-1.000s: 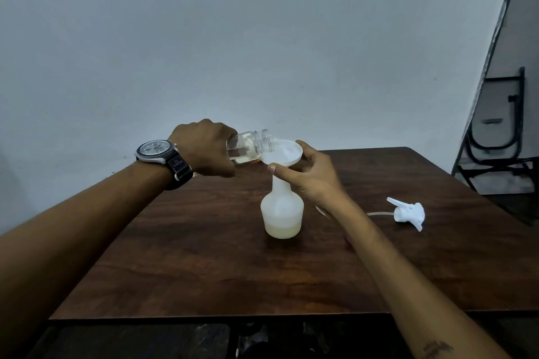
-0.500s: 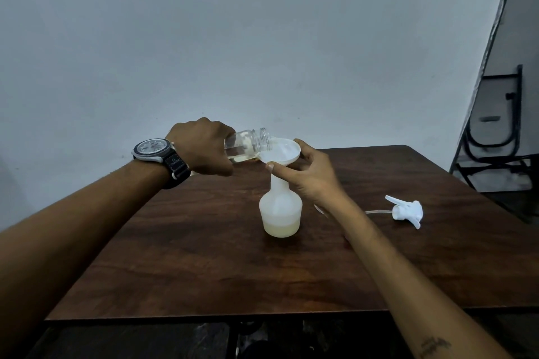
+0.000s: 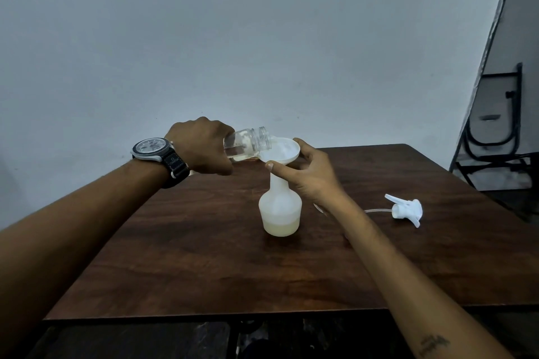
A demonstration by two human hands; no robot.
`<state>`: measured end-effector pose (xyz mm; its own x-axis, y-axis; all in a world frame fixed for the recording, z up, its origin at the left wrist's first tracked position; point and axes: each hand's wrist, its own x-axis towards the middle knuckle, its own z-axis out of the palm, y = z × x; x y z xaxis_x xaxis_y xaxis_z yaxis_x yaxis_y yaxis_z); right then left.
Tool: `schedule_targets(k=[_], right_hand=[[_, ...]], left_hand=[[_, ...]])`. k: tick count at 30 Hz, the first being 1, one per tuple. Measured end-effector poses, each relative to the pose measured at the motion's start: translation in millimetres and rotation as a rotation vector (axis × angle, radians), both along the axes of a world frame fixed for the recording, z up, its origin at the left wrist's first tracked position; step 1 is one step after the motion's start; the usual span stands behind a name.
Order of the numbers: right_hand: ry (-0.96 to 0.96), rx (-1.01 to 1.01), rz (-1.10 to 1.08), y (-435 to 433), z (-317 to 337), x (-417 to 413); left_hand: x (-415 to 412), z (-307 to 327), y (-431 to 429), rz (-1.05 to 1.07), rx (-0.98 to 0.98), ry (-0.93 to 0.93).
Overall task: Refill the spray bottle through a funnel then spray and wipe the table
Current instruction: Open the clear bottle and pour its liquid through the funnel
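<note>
— Hands, status?
— Left hand (image 3: 201, 146) grips a clear jar (image 3: 248, 143), tipped nearly level, mouth over the rim of the white funnel (image 3: 284, 151). Right hand (image 3: 309, 175) pinches that rim, thumb in front, fingers behind.
— Spray bottle (image 3: 280, 210), location?
— Upright on the counter (image 3: 204, 256), mid-width, nearer the far edge; funnel stem in its neck. Pale liquid fills its lowest part.
— Other items?
— Trigger head (image 3: 407, 208) with dip tube lies on its side toward the right edge, well apart from the bottle. Watch (image 3: 154, 148) on the left wrist.
</note>
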<state>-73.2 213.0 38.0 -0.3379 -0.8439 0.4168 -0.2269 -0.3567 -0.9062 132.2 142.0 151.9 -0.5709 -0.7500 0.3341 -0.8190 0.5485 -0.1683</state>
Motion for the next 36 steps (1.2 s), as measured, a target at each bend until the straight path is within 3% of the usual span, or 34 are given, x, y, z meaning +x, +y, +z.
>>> schedule_targets(k=[36], right_hand=[[-0.012,-0.007,0.003,-3.7,-1.6,-1.5]], left_hand=[[0.1,0.1,-1.1,-0.004,0.001,0.008]])
